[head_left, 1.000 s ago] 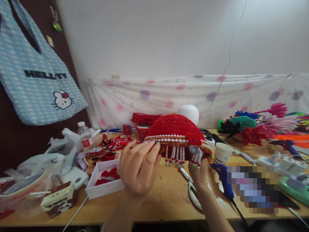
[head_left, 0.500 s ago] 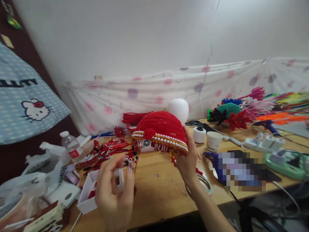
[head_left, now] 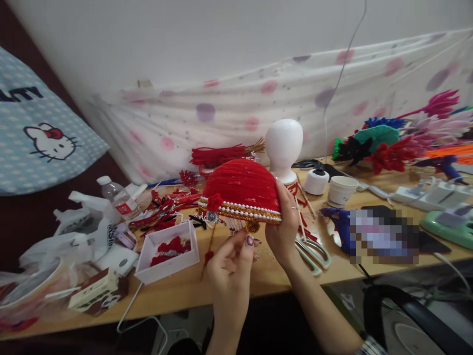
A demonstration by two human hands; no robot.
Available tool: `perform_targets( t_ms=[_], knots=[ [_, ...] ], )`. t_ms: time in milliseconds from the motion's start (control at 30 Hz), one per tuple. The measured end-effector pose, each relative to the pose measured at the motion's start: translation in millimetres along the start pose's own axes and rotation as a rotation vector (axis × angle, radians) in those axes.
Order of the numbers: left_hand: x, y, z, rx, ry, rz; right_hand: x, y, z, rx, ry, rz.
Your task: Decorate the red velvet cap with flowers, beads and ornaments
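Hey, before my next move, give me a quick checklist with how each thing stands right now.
1. Right hand has a grip on the red cap: ok, at its side.
2. Left hand touching the gold ornament under the rim: cannot tell; its fingertips are close to it.
3. Inside of the cap checked: cannot tell; it is hidden.
4. Scissors well away from the right forearm: not ok; their handles show right beside it.
5. Foam head upright: ok.
6. Paper cup upright: ok.
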State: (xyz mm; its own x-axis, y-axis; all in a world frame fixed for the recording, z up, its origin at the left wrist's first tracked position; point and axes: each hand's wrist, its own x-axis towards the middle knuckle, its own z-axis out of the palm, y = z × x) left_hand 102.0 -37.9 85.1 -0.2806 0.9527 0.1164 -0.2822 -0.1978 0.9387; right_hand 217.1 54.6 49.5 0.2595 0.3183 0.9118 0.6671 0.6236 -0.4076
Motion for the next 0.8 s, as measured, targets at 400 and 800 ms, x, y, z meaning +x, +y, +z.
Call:
perform_targets(
  t_ms=[400, 800],
  knots=[
    [11, -8, 1.0, 0.057, -0.021, 0.007, -8, 8, 3, -0.002, -0.054, -0.001],
    [9, -9, -1.1, 0.071, -0.018, 0.036, -11, 8, 3, -0.046, -0.045, -0.014]
  ],
)
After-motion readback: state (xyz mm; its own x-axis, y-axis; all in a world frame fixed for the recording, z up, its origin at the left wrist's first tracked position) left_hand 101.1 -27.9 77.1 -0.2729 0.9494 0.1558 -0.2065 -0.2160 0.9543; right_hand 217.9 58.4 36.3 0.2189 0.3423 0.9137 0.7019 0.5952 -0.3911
